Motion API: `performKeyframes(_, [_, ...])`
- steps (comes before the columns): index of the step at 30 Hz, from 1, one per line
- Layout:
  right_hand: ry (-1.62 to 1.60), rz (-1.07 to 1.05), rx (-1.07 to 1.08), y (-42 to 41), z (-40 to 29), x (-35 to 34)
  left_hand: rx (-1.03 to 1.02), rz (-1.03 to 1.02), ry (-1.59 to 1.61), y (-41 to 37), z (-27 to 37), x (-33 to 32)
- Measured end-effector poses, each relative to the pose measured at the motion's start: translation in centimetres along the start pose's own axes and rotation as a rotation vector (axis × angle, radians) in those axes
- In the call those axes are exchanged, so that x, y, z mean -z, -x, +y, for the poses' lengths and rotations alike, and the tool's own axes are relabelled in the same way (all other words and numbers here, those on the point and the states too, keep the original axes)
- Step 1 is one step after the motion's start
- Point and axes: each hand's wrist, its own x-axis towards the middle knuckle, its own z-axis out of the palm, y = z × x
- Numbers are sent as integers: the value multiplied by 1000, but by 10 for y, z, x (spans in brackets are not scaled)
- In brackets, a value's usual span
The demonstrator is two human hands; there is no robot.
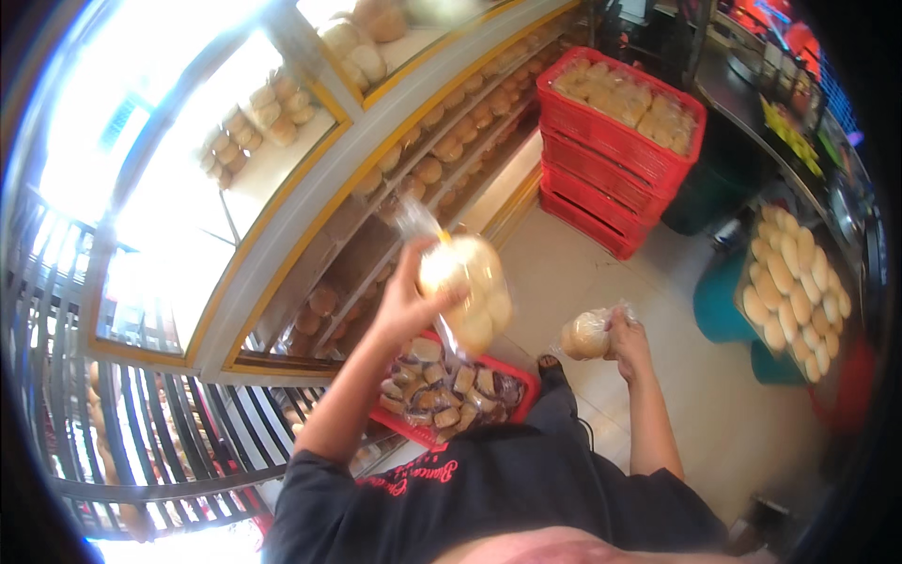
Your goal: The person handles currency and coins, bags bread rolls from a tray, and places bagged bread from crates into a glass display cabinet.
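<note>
My left hand (414, 292) grips a clear plastic bag of pale bread rolls (476, 296), closed at its neck with a yellow tie. This bag is raised in front of the shelves of a glass display case (345, 225). In my right hand (629, 343) is a smaller clear bag of bread (586, 334), held out over the tiled floor. Below the left bag, a red crate (530, 386) holds several wrapped brown bread pieces (446, 417). My fingers hide part of each bag.
Stacked red plastic crates (599, 155) stand ahead, the top one filled with bagged rolls (620, 99). To the right, a tray of long rolls (789, 282) rests over a teal bin (719, 303). Dark metal bars (232, 430) run along the left. A cluttered counter (747, 92) curves behind the crates.
</note>
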Motion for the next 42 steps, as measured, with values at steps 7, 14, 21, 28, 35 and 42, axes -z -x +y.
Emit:
performKeyframes(7, [-540, -475, 278, -130, -144, -22, -289, 641, -291, -230, 158, 13])
performKeyframes(14, [-361, -558, 709, -178, -327, -167, -110, 1110, -703, -344, 179, 56])
performKeyframes(21, [499, 192, 1339, -212, -412, -270, 82, 817, -1266, -363, 143, 65])
performKeyframes(28, [719, 394, 1617, -254, -450, -334, -303, 756, -1217, -364, 136, 87])
performKeyframes(35, [499, 257, 1728, -259, -411, -340, -431, 878, -1008, -400, 147, 120])
performKeyframes(42, [681, 326, 1774, -283, -375, -374, -300, 740, -1043, -434, 164, 159])
